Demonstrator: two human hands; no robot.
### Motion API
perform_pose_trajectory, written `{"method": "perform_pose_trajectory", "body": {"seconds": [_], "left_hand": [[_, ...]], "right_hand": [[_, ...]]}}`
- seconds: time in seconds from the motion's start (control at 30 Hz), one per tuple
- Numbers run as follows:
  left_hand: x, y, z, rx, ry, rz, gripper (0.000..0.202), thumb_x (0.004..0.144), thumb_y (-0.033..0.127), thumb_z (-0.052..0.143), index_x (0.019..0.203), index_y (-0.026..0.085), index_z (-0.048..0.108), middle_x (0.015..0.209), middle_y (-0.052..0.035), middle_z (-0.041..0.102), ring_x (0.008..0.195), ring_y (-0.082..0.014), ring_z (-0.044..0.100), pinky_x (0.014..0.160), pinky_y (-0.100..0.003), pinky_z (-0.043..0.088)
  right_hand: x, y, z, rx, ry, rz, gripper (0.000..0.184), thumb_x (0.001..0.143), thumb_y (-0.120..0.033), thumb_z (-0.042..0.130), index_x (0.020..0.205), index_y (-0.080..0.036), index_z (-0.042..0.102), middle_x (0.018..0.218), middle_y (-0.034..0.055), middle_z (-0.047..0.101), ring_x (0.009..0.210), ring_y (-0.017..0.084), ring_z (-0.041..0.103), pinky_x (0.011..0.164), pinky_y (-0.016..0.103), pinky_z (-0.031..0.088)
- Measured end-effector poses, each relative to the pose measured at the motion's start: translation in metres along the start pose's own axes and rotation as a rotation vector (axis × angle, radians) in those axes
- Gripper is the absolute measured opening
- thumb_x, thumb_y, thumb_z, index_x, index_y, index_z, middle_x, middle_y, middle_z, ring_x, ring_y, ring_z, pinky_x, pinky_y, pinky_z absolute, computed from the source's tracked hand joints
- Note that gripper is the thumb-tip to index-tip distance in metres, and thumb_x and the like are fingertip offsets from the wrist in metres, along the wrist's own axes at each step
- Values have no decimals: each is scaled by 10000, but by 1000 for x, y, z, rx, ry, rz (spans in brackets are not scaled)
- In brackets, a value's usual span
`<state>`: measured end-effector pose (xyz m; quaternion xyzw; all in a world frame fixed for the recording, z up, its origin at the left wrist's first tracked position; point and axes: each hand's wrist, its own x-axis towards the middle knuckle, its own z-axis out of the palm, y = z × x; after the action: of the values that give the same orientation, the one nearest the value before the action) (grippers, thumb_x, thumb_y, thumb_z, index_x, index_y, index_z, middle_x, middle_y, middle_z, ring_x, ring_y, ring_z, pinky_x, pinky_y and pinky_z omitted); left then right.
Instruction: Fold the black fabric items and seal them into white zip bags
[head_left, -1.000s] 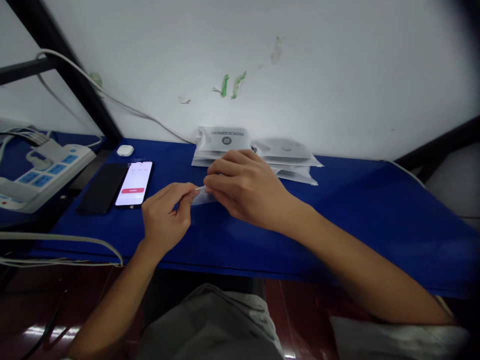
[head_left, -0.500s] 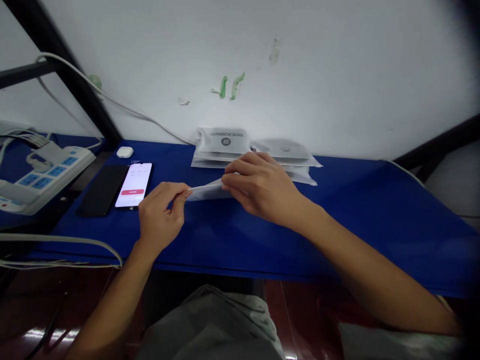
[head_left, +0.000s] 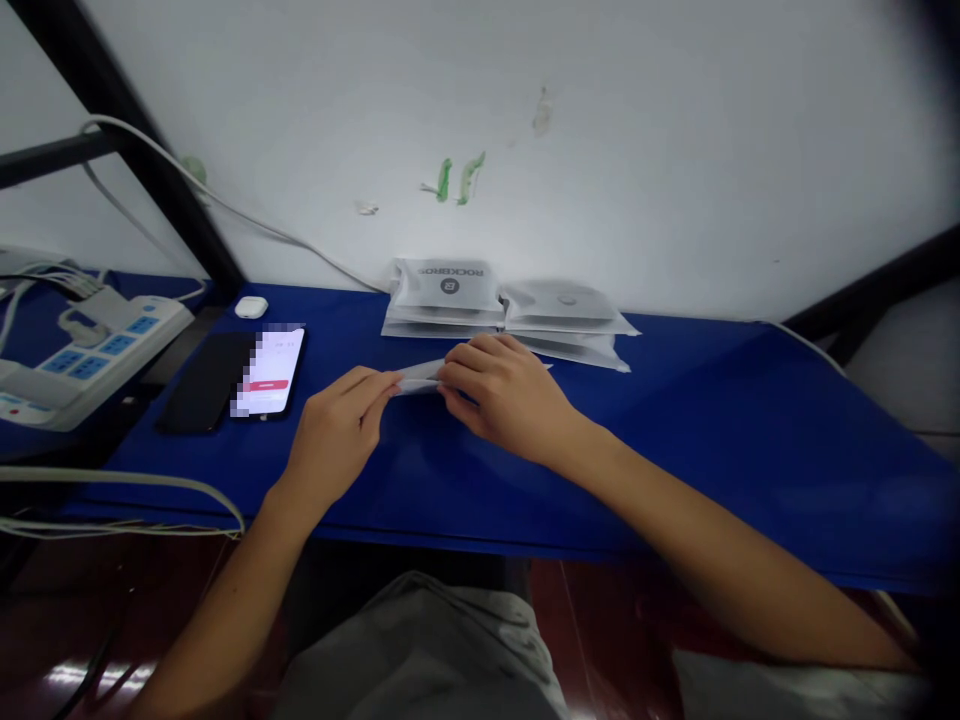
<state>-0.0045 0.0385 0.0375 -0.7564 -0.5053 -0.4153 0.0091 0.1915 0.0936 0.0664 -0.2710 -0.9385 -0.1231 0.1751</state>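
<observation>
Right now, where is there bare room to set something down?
The widest free patch of the blue table lies right of the packets, beyond the right forearm. Another borders the front edge, between the forearms. It's crowded at the packets, around the bag held by left hand and right hand, and left, by the lit phone.

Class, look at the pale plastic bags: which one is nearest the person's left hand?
The bag that the left hand and right hand both hold. The others lie farther back, in a left stack and a right stack by the wall.

Matt, frosted plastic bag (head_left: 418,378)
</observation>
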Motion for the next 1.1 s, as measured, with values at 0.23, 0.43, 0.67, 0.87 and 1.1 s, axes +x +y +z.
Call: {"method": "perform_pose_trajectory", "body": {"seconds": [0.23, 0.43, 0.67, 0.87, 1.1], "left_hand": [[1, -1, 5, 28, -67, 4, 190, 913, 163, 482, 969, 187, 662, 883, -40, 693, 807, -157, 654, 739, -304, 529], [0, 2, 7, 106, -22, 41, 198, 911, 130, 462, 882, 177, 652, 833, -31, 689, 759, -147, 650, 685, -272, 510], [-2, 0, 6, 241, 41, 68, 209, 882, 98, 480, 860, 188, 667, 819, -9, 707, 758, -146, 656, 648, -252, 491], [-6, -10, 2, 284, 120, 74, 193, 878, 121, 498, 868, 184, 680, 834, -13, 721, 750, -145, 657, 649, -253, 493], [-13, -17, 2, 325, 145, 6, 224, 882, 136, 485, 871, 195, 700, 851, -17, 729, 758, -155, 664, 650, -266, 493]], "right_hand": [[-2, 4, 4, -30, -24, -15, 163, 884, -175, 473, 839, -176, 630, 866, 61, 643, 788, 198, 492, 709, 327, 340], [-6, 1, 0, -82, -19, -34, 169, 880, -176, 468, 847, -184, 634, 879, 62, 643, 798, 204, 485, 714, 341, 334], [-14, 6, 3, -171, 50, -40, 150, 876, -183, 486, 859, -175, 635, 870, 57, 640, 792, 204, 480, 721, 339, 336], [-24, 17, 5, -186, 52, 23, 167, 882, -174, 473, 837, -186, 634, 886, 59, 645, 807, 205, 491, 706, 335, 341], [-36, 25, 11, -212, 60, 60, 187, 883, -165, 464, 841, -197, 643, 903, 62, 653, 807, 209, 495, 693, 338, 341]]}}
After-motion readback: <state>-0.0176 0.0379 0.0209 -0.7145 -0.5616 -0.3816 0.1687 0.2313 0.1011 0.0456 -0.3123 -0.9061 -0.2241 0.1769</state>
